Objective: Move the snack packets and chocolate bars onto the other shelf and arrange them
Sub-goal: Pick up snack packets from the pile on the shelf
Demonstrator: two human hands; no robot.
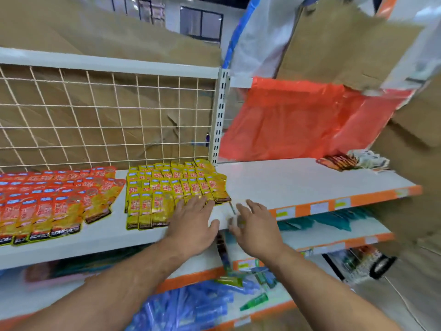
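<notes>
Pressing flat, open left grip [193, 220] on yellow packets [171, 187]; holding right grip [253, 225] splayed, fingers straight, at shelf [310, 177] edge, possibly touching, blurred.

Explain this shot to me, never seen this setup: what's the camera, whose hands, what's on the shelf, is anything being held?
No machine here: a person works with bare hands. The single picture comes from a wide-angle camera on their head, looking forward and down. The left hand lies flat, fingers straight, on the near right corner of the yellow packets, laid in overlapping rows on the left shelf. Further left lie orange-red packets, laid the same way. The right hand is spread open over the front edge where the two shelves meet; it is blurred and seems to hold nothing. The right shelf carries a small pile of packets at its far end. Blue packs lie lower down.
</notes>
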